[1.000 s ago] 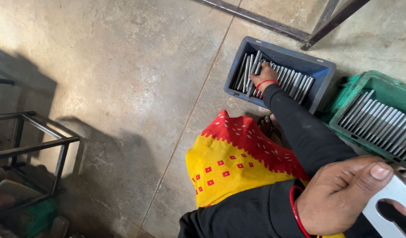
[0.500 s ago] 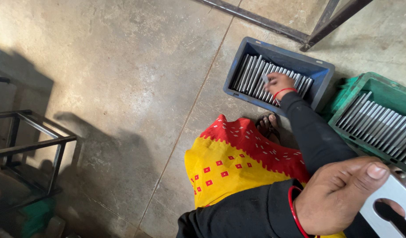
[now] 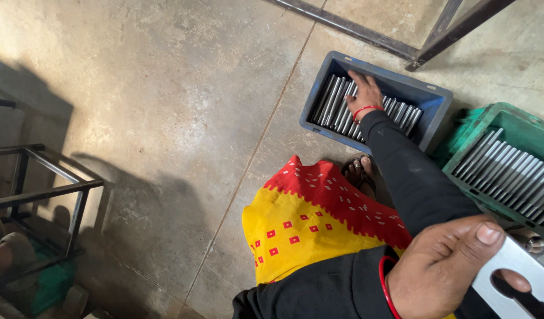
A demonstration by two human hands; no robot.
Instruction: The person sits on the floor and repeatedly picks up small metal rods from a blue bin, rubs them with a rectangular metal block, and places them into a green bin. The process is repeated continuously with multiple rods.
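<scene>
Concrete floor [image 3: 165, 88], grey and scuffed, runs under everything, with a dark metal frame [image 3: 47, 189] standing off at one side. I am crouched low, yellow-and-red cloth [image 3: 307, 218] over my knee and one foot [image 3: 357, 171] showing just past it.

My right hand [image 3: 365, 91] is stretched out into the blue crate [image 3: 428, 94], its fingers laid over the steel rods [image 3: 337, 109] that lie side by side in it. Whether the fingers have closed on one rod I cannot tell, as the hand hides what is beneath it. My left hand [image 3: 443, 266] is close under my eyes, clamped on a flat metal plate [image 3: 520, 266] with a slot cut in it: fingers on top, one fingertip showing through the slot.

As I judge it, the rods are packed tight, so a clean pick means working the fingertips under the end of a single rod and tipping it up, not dragging across the row. The plate should be held level and out of the reaching arm's way.

By count: two crates – the blue one and a green crate [image 3: 508, 115] just beside it with its own row of rods – one plate and one frame. The rods themselves probably number well over a dozen per crate; some are covered, so I cannot count them exactly.
</scene>
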